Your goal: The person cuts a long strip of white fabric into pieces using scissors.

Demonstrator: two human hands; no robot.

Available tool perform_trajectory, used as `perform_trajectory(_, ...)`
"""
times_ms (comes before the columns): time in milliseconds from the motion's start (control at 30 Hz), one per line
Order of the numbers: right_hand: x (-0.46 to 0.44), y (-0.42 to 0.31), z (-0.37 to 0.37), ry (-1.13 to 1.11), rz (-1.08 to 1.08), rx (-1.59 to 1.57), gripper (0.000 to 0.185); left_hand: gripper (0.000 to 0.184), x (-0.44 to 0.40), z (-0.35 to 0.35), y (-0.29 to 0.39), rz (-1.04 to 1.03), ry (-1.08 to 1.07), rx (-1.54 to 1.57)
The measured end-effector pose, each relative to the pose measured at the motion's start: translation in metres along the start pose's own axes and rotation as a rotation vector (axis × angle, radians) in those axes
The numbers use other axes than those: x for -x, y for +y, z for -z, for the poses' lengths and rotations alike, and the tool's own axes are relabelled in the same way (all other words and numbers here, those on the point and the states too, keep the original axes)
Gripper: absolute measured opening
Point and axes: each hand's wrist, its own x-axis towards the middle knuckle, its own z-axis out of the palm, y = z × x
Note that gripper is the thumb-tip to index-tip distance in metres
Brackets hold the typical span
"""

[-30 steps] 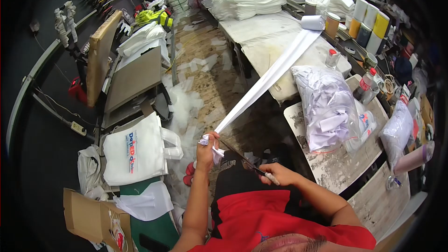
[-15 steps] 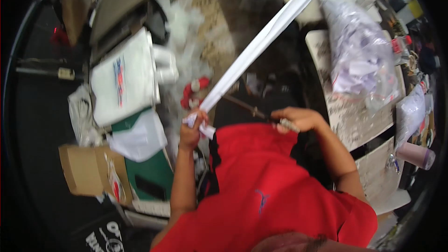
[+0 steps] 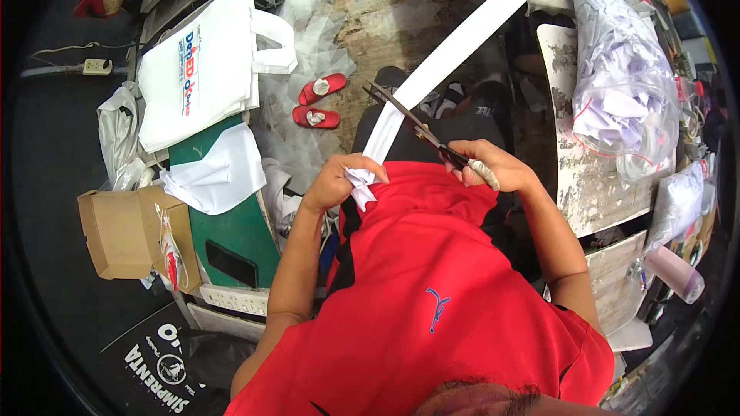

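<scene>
My left hand [image 3: 344, 182] is closed around the near end of a long white cloth strip [image 3: 462, 38], with a crumpled bit [image 3: 361, 187] sticking out below the fingers. Up and to the right, the strip runs taut to the far table. In my right hand [image 3: 491, 166] is a pair of dark scissors [image 3: 424, 132], one handle wrapped in pale material. Their blades, slightly parted, cross the strip a little beyond my left hand. Whether the cloth lies between the blades, I cannot tell.
On the left, white tote bags [image 3: 196, 69], a white cloth piece [image 3: 220, 173] and a phone [image 3: 231, 264] lie by an open cardboard box [image 3: 116, 235]. Red slippers [image 3: 322, 88] are on the floor. A clear bag of white scraps [image 3: 620, 85] rests on the worn table [image 3: 609, 204] at right.
The scissors have swung up from beside the strip to lie across it. My left hand has shifted slightly right and up, still gripping the cloth. The view is sharper and has shifted a little.
</scene>
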Motion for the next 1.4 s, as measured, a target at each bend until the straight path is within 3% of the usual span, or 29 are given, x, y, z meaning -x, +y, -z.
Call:
perform_trajectory(133,0.004,-0.009,0.002,0.012,0.076,-0.048,0.032,0.02,-0.009,0.033,-0.027,0.111,-0.053,-0.132)
perform_trajectory(167,0.005,-0.011,0.005,0.011,0.092,-0.099,0.03,0.017,-0.011,0.055,-0.047,0.087,0.013,-0.118)
perform_trajectory(233,0.008,-0.01,0.009,0.022,0.117,-0.131,0.028,0.016,-0.023,0.05,-0.019,0.092,0.322,-0.094)
perform_trajectory(300,0.01,-0.009,0.012,0.059,0.091,-0.105,0.028,0.034,-0.047,0.055,0.003,-0.032,0.381,0.047)
perform_trajectory(333,0.009,-0.009,0.012,0.064,0.097,-0.097,0.028,0.043,-0.061,0.051,0.019,-0.099,0.331,0.027)
perform_trajectory(400,0.009,-0.009,0.013,0.077,0.106,-0.126,0.055,0.059,-0.091,0.035,0.052,-0.206,0.184,0.022)
perform_trajectory(433,0.008,-0.008,0.013,0.081,0.152,-0.132,0.059,0.067,-0.104,0.026,0.063,-0.243,0.082,0.038)
perform_trajectory(500,0.013,-0.01,0.015,0.07,0.145,-0.159,0.034,0.089,-0.127,0.016,0.072,-0.143,-0.103,0.042)
perform_trajectory(533,0.011,-0.004,0.016,0.083,0.168,-0.148,0.07,0.09,-0.136,0.006,0.077,-0.147,-0.186,0.094)
perform_trajectory(567,0.012,-0.002,0.018,0.105,0.173,-0.143,0.07,0.09,-0.143,-0.003,0.082,-0.148,-0.272,0.145)
perform_trajectory(600,0.013,-0.002,0.019,0.09,0.164,-0.141,0.072,0.083,-0.152,-0.007,0.078,-0.214,-0.258,0.041)
perform_trajectory(633,0.014,0.0,0.021,0.074,0.156,-0.139,0.073,0.064,-0.152,-0.007,0.074,-0.08,-0.284,0.08)
perform_trajectory(700,0.015,0.004,0.022,0.072,0.149,-0.184,0.072,0.045,-0.157,-0.014,0.069,-0.048,-0.315,-0.116)
perform_trajectory(733,0.015,0.006,0.021,0.06,0.166,-0.227,0.072,0.03,-0.156,-0.018,0.066,-0.04,-0.33,0.041)
perform_trajectory(767,0.014,0.008,0.021,0.049,0.188,-0.264,0.071,0.025,-0.158,-0.016,0.059,0.004,-0.281,-0.025)
perform_trajectory(833,0.013,0.011,0.021,-0.014,0.211,-0.287,0.072,0.021,-0.161,-0.012,0.05,-0.039,-0.254,-0.128)
perform_trajectory(900,0.013,0.009,0.02,-0.015,0.199,-0.307,0.074,0.017,-0.158,-0.014,0.033,-0.027,-0.072,-0.178)
perform_trajectory(967,0.012,0.014,0.02,-0.003,0.169,-0.329,0.031,0.012,-0.16,-0.012,0.025,-0.094,-0.028,-0.289)
perform_trajectory(1033,0.013,0.01,0.019,0.064,0.106,-0.192,0.034,0.019,-0.161,-0.012,0.021,-0.093,-0.001,-0.323)
perform_trajectory(1133,0.011,0.007,0.016,0.12,0.068,-0.037,0.041,0.016,-0.161,-0.006,0.015,-0.128,0.003,-0.387)
perform_trajectory(1167,0.005,0.018,0.012,0.14,0.145,-0.021,0.036,0.015,-0.16,-0.004,0.013,-0.157,0.008,-0.381)
perform_trajectory(1400,0.008,-0.006,-0.002,0.245,0.09,-0.099,0.042,0.014,-0.148,-0.006,0.037,-0.283,-0.005,-0.358)
